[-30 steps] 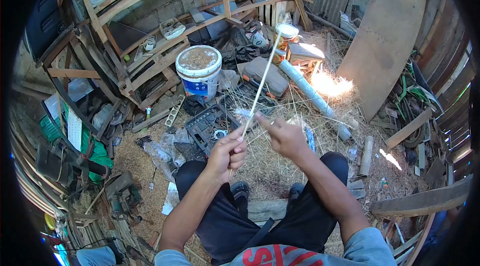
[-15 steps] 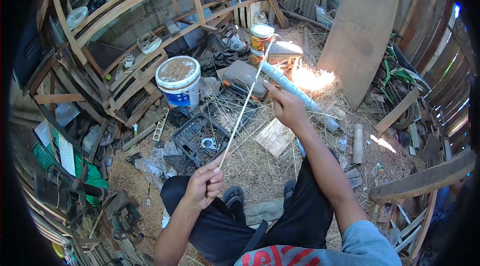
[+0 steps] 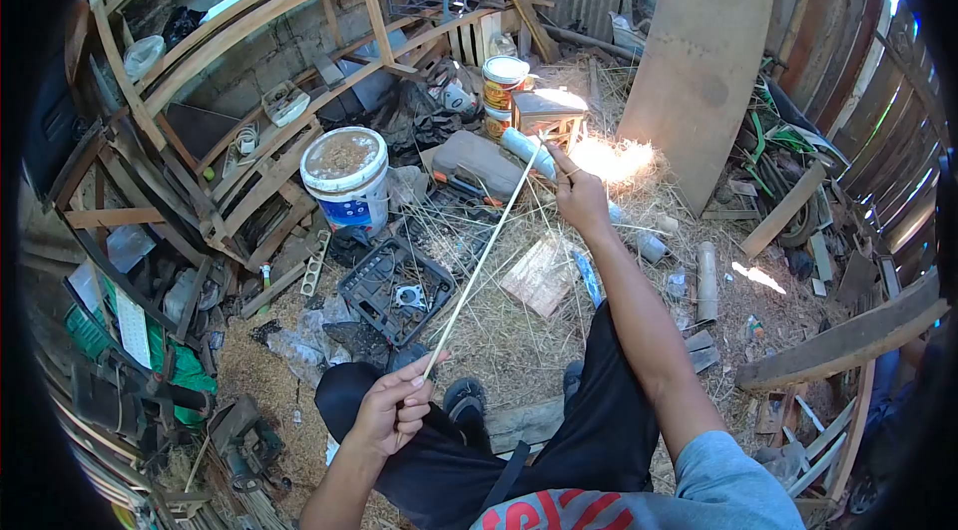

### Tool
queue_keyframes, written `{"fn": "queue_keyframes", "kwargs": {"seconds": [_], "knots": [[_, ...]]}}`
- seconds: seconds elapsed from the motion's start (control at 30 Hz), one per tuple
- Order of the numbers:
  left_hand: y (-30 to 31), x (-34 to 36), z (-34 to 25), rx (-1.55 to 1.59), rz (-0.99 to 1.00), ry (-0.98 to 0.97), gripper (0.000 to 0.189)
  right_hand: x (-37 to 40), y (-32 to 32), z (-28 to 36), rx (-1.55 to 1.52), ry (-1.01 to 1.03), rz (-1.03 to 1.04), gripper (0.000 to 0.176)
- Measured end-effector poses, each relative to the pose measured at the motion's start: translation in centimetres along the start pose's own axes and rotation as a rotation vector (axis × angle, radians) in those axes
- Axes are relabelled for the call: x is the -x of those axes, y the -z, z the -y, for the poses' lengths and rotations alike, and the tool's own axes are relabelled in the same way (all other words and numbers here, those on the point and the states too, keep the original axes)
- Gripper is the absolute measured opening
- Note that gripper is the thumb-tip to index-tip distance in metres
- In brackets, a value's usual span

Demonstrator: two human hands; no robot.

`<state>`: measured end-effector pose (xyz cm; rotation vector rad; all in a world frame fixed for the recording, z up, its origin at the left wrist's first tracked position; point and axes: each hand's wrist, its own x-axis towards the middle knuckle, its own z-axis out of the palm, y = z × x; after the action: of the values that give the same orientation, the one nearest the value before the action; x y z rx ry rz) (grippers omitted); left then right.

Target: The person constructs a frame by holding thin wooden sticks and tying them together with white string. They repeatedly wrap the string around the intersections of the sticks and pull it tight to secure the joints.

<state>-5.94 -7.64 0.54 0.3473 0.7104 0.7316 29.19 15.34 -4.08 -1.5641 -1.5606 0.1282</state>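
Observation:
A long thin pale stick (image 3: 481, 256) stretches diagonally between both hands. My left hand (image 3: 392, 412) pinches its near end just above my lap. My right hand (image 3: 577, 193) is stretched far forward with its fingers closed around the far end of the stick, close to a grey pipe (image 3: 526, 149). Straw covers the ground (image 3: 519, 330) below the stick. My dark trousers and feet show at the bottom of the view.
A white bucket (image 3: 345, 176) stands at the left, a black tool tray (image 3: 396, 288) lies near my knees, and a flat wooden piece (image 3: 540, 275) rests on the straw. Tins (image 3: 502, 81) and a small stool (image 3: 548, 113) stand behind. A big board (image 3: 699, 61) leans at right; curved wooden frames (image 3: 269, 21) fill the left.
My right hand has slid out along the stick from beside my left hand to its far end. My left hand has dropped lower toward my lap. The view has shifted leftward.

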Motion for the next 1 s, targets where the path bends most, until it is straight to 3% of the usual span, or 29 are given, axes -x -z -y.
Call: {"fn": "queue_keyframes", "kwargs": {"seconds": [0.1,0.13,0.2,0.23,0.3,0.47,0.53,0.7,1.0], "knots": [[-0.2,0.7,0.1,-0.027,-0.007,0.029,0.049,-0.1,0.3,0.3,0.08,-0.177,0.039,0.043],[-0.6,1.8,0.3,-0.049,-0.007,0.06,0.049,-1.2,-1.9,-5.9,0.047,-0.261,-0.115,0.044],[-0.4,2.8,-0.2,-0.033,0.01,0.03,0.05,-2.7,-1.2,-11.8,-0.002,-0.329,-0.292,0.044],[0.2,3.2,-0.5,0.021,0.019,-0.023,0.051,-2.3,0.6,-10.7,-0.009,-0.317,-0.296,0.043],[0.4,2.4,-0.9,0.2,0.087,-0.139,0.054,-1.3,0.0,-7.2,-0.068,-0.208,-0.19,0.042],[-2.7,-4.8,-5.4,0.134,0.193,-0.272,0.053,5.7,-0.4,7.4,-0.369,0.004,0.18,0.034],[-3.8,-6.6,-6.6,0.133,0.235,-0.28,0.053,8.3,0.0,10.7,-0.464,0.287,0.259,0.035],[-3.3,-8.6,-6.5,0.108,0.207,-0.255,0.053,10.0,-0.8,11.2,-0.334,0.702,0.397,0.053],[-2.9,-9.1,-5.9,0.059,0.172,-0.255,0.046,9.3,-0.8,10.1,-0.052,0.729,0.321,0.063]]}}
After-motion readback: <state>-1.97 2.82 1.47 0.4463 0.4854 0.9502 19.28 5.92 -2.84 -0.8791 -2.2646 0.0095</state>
